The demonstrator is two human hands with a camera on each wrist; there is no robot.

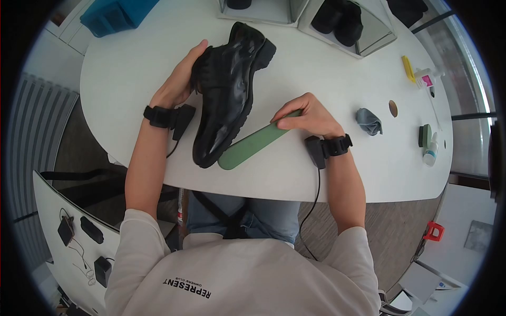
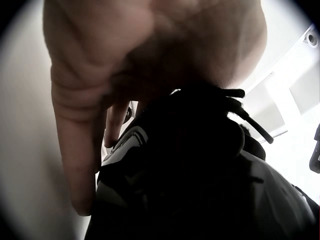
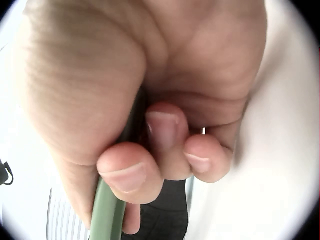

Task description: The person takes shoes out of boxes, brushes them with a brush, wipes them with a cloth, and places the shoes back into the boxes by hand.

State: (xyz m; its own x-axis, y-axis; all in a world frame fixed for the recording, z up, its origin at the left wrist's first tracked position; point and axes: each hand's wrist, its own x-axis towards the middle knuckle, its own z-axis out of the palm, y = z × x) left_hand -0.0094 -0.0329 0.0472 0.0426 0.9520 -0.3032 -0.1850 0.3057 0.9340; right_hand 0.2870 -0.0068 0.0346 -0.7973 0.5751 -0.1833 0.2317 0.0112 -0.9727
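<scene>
A glossy black lace-up shoe (image 1: 224,95) is held above the white table, toe toward the person, heel at the far side. My left hand (image 1: 182,79) grips it at the laces and opening; in the left wrist view the left hand (image 2: 150,55) lies along the dark shoe (image 2: 190,165), its fingers partly hidden. My right hand (image 1: 308,116) pinches one end of a flat green strip-shaped tool (image 1: 253,146), whose rounded end is beside the shoe's toe; whether they touch I cannot tell. The right wrist view shows fingers (image 3: 131,177) curled round the green tool (image 3: 107,210).
Clear-fronted boxes (image 1: 363,39) with black shoes stand at the back, a blue case (image 1: 116,18) at back left. On the table's right lie a grey cloth (image 1: 369,121), a yellow object (image 1: 408,69), bottles (image 1: 430,152) and a green-black brush (image 1: 425,136).
</scene>
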